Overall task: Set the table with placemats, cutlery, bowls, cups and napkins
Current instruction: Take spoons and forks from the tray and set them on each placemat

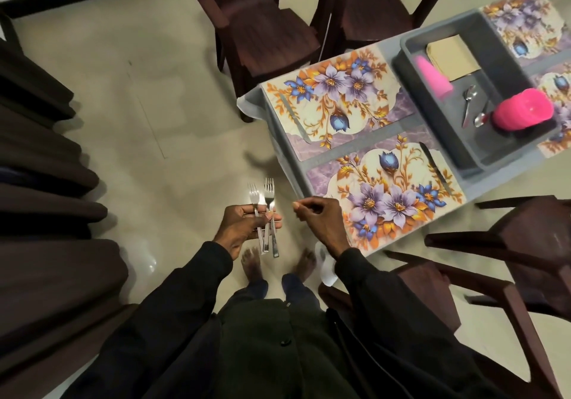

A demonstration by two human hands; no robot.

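Observation:
My left hand grips a few steel forks by their handles, tines pointing away, over the floor left of the table. My right hand hovers at the left edge of the near floral placemat with fingers curled and thumb against forefinger. A glint of metal shows just past its knuckles, and whether it holds anything is hidden. A knife lies on the near placemat's right side. Another knife lies on the far placemat.
A grey bin on the table holds stacked pink cups, pink bowls, two spoons and tan napkins. More placemats lie beyond it. Dark brown chairs ring the table; one stands at my right.

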